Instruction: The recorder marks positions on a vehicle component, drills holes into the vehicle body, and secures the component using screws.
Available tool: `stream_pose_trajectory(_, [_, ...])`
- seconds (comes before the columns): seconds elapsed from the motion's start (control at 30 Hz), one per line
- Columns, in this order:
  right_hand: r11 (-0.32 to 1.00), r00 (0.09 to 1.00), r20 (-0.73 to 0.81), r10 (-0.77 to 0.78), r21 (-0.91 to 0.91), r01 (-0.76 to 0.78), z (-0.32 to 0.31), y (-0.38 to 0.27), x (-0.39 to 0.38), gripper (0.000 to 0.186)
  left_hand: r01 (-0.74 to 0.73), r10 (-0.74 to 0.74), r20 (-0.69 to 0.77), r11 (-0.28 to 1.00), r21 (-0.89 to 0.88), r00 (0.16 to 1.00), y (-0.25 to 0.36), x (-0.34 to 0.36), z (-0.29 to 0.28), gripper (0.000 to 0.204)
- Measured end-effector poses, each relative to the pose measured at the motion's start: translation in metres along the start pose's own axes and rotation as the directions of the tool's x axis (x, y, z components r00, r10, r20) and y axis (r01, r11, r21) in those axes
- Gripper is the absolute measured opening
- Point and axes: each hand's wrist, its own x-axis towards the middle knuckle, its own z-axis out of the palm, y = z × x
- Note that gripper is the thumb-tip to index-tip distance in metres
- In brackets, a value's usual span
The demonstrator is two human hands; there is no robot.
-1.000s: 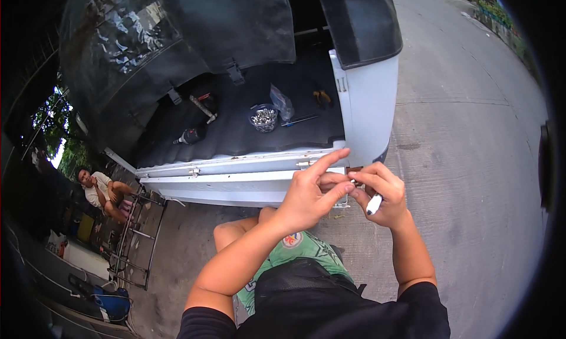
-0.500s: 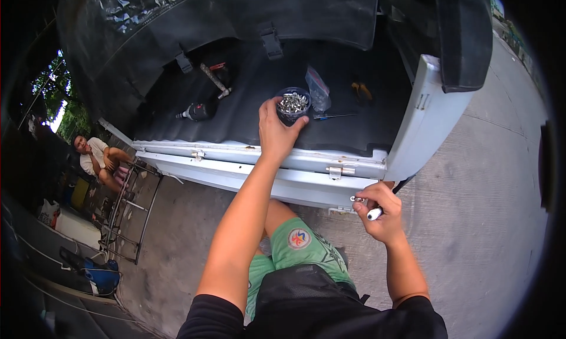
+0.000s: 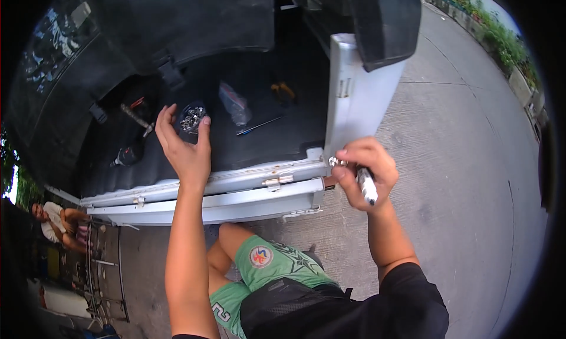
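Observation:
My left hand (image 3: 187, 153) is open beside a small round tub (image 3: 193, 119) of shiny metal fasteners on the black bed mat. Its fingers spread to the left of the tub, and the thumb is close to the right rim; whether it touches is hard to tell. My right hand (image 3: 374, 171) is closed at the white corner post (image 3: 354, 97). Thumb and forefinger pinch a small shiny metal piece (image 3: 336, 161), its exact kind unclear. A white and black marker-like pen (image 3: 367, 187) is held in the same hand, against the palm.
On the mat (image 3: 265, 141) lie a hammer (image 3: 137, 118), a power drill (image 3: 128, 156), a plastic bag (image 3: 234, 105), a blue-handled screwdriver (image 3: 258, 126) and yellow-handled pliers (image 3: 283, 91). A lowered white tailgate (image 3: 247, 203) hangs in front. A person (image 3: 56, 221) sits far left.
The view has swung right. My left hand has loosened from the tub and its fingers are apart. My right hand has risen to the base of the corner post, still holding the metal piece and pen.

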Motion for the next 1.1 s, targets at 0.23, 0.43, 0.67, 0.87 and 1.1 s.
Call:
stream_pose_trajectory(0.23, [0.969, 0.976, -0.093, -0.197, -0.167, 0.18, -0.048, 0.018, 0.076, 0.027, -0.131, 0.399, 0.218, 0.684, -0.718, 0.891, 0.209, 0.076, -0.002, 0.049])
stream_pose_trajectory(0.43, [0.945, 0.959, -0.054, -0.279, -0.191, 0.264, -0.051, 0.011, 0.115, 0.031, -0.018, 0.312, 0.302, 0.723, -0.691, 0.901, 0.236, 0.149, 0.043, 0.024])
stream_pose_trajectory(0.67, [0.884, 0.917, 0.029, -0.397, -0.255, 0.391, -0.047, 0.027, 0.132, 0.033, -0.023, 0.352, 0.326, 0.709, -0.705, 0.878, 0.22, 0.15, 0.069, 0.02])
stream_pose_trajectory(0.87, [0.871, 0.9, 0.046, -0.433, -0.235, 0.431, -0.047, 0.024, 0.134, 0.033, -0.121, 0.22, -0.016, 0.473, -0.872, 0.975, 0.189, 0.065, 0.053, 0.015])
stream_pose_trajectory(1.1, [0.859, 0.894, 0.021, -0.448, -0.269, 0.436, -0.047, 0.029, 0.136, 0.046, -0.389, 0.5, -0.089, 0.537, -0.749, 0.862, 0.195, 0.064, 0.041, 0.026])
